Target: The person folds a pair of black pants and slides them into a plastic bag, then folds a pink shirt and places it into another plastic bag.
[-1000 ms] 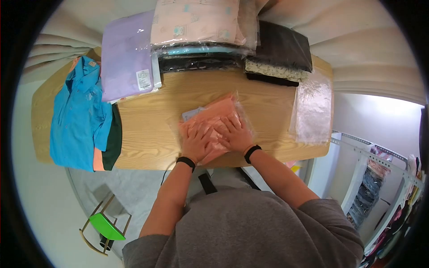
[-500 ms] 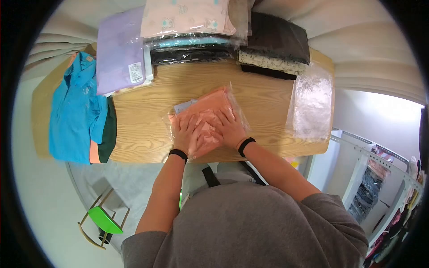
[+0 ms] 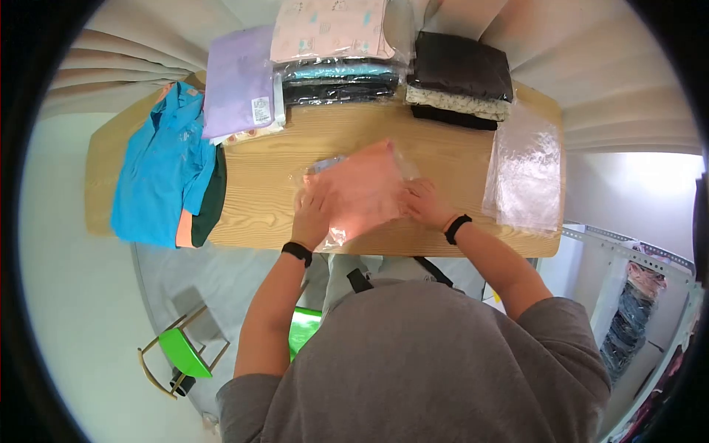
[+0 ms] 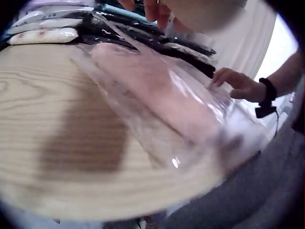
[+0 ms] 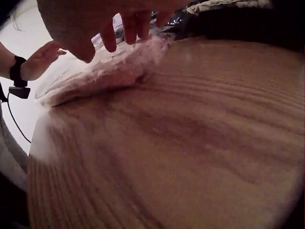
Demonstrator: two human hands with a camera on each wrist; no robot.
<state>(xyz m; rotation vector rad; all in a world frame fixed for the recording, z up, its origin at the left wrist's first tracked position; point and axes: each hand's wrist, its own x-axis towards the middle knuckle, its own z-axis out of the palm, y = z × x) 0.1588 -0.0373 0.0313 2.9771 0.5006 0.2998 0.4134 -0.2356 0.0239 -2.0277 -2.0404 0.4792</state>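
Note:
A folded salmon-pink garment in a clear plastic bag (image 3: 362, 181) lies at an angle near the table's front edge. My left hand (image 3: 312, 214) is at the bag's left edge; in the left wrist view its fingertips (image 4: 162, 15) hang loosely above the plastic. At the opposite edge is my right hand (image 3: 426, 203), fingers relaxed and pointing inward. The right wrist view has its fingers (image 5: 128, 28) spread over the bag's side, pinching nothing visible. A pale label (image 3: 325, 164) shows through the plastic at the upper left corner.
Blue shirts (image 3: 159, 177) hang over the table's left end. Behind are a lilac bagged garment (image 3: 236, 85), a stack topped by a pink printed pack (image 3: 332, 29) and a dark folded pile (image 3: 461, 70). Empty clear bags (image 3: 526, 173) lie at the right.
Both hands were lying flat on the bagged garment; they have moved apart to its side edges, the right hand furthest. The garment's top looks smoother, and the head view has shifted.

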